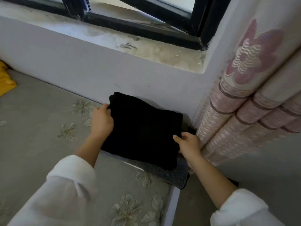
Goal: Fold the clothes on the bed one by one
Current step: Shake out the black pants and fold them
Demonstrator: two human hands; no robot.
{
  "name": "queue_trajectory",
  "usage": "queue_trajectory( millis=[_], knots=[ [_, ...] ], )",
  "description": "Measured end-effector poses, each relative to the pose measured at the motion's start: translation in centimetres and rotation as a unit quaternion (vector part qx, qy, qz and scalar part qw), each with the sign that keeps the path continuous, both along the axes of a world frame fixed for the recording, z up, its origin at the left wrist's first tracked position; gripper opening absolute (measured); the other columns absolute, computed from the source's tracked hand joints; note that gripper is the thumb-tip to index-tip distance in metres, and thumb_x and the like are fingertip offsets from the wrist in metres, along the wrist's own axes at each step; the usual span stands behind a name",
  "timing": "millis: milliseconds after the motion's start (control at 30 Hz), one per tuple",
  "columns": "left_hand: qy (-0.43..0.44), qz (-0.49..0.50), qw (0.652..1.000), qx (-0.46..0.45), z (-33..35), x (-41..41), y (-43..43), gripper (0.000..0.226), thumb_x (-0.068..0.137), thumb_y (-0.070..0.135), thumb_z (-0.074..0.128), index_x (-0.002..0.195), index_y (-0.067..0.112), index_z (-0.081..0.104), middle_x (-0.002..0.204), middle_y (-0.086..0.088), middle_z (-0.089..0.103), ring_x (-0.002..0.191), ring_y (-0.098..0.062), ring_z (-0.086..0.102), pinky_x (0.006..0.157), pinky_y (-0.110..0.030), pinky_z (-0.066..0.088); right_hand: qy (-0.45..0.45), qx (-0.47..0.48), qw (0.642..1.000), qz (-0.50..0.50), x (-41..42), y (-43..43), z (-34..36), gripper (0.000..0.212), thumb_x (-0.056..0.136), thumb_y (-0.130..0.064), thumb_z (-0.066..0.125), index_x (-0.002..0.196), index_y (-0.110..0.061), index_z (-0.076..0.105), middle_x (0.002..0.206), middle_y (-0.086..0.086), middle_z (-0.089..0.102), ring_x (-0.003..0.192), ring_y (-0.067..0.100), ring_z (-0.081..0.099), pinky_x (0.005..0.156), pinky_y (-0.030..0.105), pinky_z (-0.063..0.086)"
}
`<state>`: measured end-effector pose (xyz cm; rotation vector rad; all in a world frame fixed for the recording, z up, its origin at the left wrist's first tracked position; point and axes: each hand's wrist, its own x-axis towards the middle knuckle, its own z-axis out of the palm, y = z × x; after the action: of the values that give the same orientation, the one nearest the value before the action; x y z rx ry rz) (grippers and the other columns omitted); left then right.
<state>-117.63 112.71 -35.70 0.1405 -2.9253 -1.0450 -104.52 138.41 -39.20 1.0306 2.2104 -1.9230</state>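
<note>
A folded black garment (143,129) lies at the bed's far corner against the wall, on top of a folded dark grey speckled garment (172,175). My left hand (101,120) grips the black garment's left edge, fingers curled under it. My right hand (189,142) pinches its right edge, thumb on top. Both forearms in white sleeves reach in from below. The grey bed sheet (40,128) carries a pale flower pattern.
A yellow cloth (5,79) lies at the bed's far left. The white wall and a dusty window sill (162,53) rise behind the stack. A pink patterned curtain (244,103) hangs at the right, over grey floor (268,168).
</note>
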Motion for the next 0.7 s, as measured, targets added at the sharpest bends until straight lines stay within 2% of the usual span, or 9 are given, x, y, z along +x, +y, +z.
queue_trajectory(
  millis=[33, 100, 167, 233, 300, 400, 500, 567, 700],
  knots=[
    [0.006, -0.009, 1.0, 0.001, -0.5, -1.5, 0.1, 0.026, 0.098, 0.009, 0.038, 0.109, 0.0, 0.06, 0.1, -0.025, 0.059, 0.087, -0.04, 0.055, 0.064, -0.032, 0.029, -0.004, -0.005, 1.0, -0.013, -0.9, 0.0, -0.7, 0.002, 0.091, -0.017, 0.065, 0.091, -0.016, 0.065, 0.095, 0.006, 0.07, 0.084, 0.018, 0.066, 0.079, 0.041, 0.057],
    [0.012, -0.011, 1.0, -0.005, -1.8, -3.6, 0.2, 0.024, 0.097, 0.01, 0.043, 0.107, 0.0, 0.062, 0.097, -0.023, 0.063, 0.088, -0.039, 0.058, 0.062, -0.032, 0.031, -0.034, 0.001, 0.999, -0.033, -2.1, 0.0, -2.4, 0.024, 0.09, -0.02, 0.066, 0.111, -0.008, 0.062, 0.102, 0.007, 0.067, 0.091, 0.021, 0.064, 0.084, 0.042, 0.054],
    [-0.006, 0.001, 0.999, -0.041, -3.6, -4.2, 0.4, 0.033, 0.098, 0.016, 0.045, 0.127, 0.006, 0.055, 0.121, -0.021, 0.058, 0.109, -0.038, 0.054, 0.081, -0.039, 0.042, -0.064, 0.035, 0.997, -0.021, -2.5, -0.2, -3.8, 0.035, 0.091, -0.02, 0.065, 0.121, -0.004, 0.057, 0.105, 0.007, 0.065, 0.09, 0.018, 0.059, 0.08, 0.033, 0.05],
    [-0.027, -0.02, 0.991, -0.129, -5.7, -3.0, 0.8, 0.042, 0.099, 0.026, 0.043, 0.14, 0.016, 0.043, 0.144, -0.016, 0.041, 0.131, -0.035, 0.036, 0.104, -0.05, 0.028, -0.096, 0.127, 0.987, 0.017, -2.5, -0.6, -4.7, 0.047, 0.09, -0.023, 0.065, 0.131, -0.006, 0.048, 0.119, 0.008, 0.057, 0.099, 0.02, 0.056, 0.083, 0.029, 0.045],
    [-0.025, -0.069, 0.977, -0.2, -7.5, -0.6, 1.4, 0.044, 0.1, 0.036, 0.039, 0.143, 0.025, 0.038, 0.155, -0.01, 0.026, 0.143, -0.028, 0.019, 0.112, -0.053, 0.011, -0.081, 0.266, 0.958, 0.076, -2.1, -1.2, -5.2, 0.063, 0.088, -0.029, 0.065, 0.141, -0.01, 0.037, 0.143, 0.01, 0.037, 0.126, 0.028, 0.043, 0.101, 0.039, 0.038],
    [-0.028, -0.074, 0.973, -0.219, -9.3, 3.4, 2.9, 0.051, 0.098, 0.045, 0.035, 0.147, 0.031, 0.031, 0.16, -0.011, 0.011, 0.147, -0.027, 0.002, 0.112, -0.055, 0.001, 0.025, 0.405, 0.883, 0.236, -1.6, -2.8, -5.7, 0.064, 0.092, -0.044, 0.051, 0.148, -0.028, 0.026, 0.158, -0.006, 0.011, 0.144, 0.018, 0.008, 0.113, 0.044, 0.013],
    [-0.079, -0.069, 0.967, -0.232, -10.8, 5.5, 3.5, 0.059, 0.098, 0.052, 0.025, 0.152, 0.034, 0.01, 0.161, -0.01, -0.004, 0.146, -0.029, -0.013, 0.113, -0.056, -0.006, -0.008, 0.403, 0.828, 0.389, -1.1, -3.7, -7.1, 0.066, 0.095, -0.062, 0.023, 0.15, -0.041, -0.006, 0.153, -0.014, -0.021, 0.146, 0.013, -0.018, 0.114, 0.036, -0.011],
    [-0.115, -0.087, 0.96, -0.239, -11.6, 5.4, 3.1, 0.06, 0.097, 0.055, 0.019, 0.151, 0.036, -0.001, 0.16, -0.008, -0.012, 0.145, -0.027, -0.018, 0.114, -0.054, -0.007, -0.05, 0.402, 0.808, 0.427, -0.9, -3.4, -8.2, 0.066, 0.094, -0.067, 0.013, 0.142, -0.045, -0.025, 0.155, -0.011, -0.026, 0.145, 0.014, -0.022, 0.114, 0.036, -0.013],
    [-0.198, -0.121, 0.953, -0.197, -11.6, 3.3, 2.1, 0.061, 0.097, 0.058, 0.021, 0.15, 0.041, -0.002, 0.16, -0.004, -0.015, 0.145, -0.023, -0.021, 0.114, -0.05, -0.011, -0.092, 0.402, 0.79, 0.454, -1.8, -3.4, -8.2, 0.067, 0.094, -0.066, 0.014, 0.146, -0.041, -0.022, 0.158, -0.004, -0.023, 0.145, 0.017, -0.021, 0.117, 0.041, -0.009]
  ],
)
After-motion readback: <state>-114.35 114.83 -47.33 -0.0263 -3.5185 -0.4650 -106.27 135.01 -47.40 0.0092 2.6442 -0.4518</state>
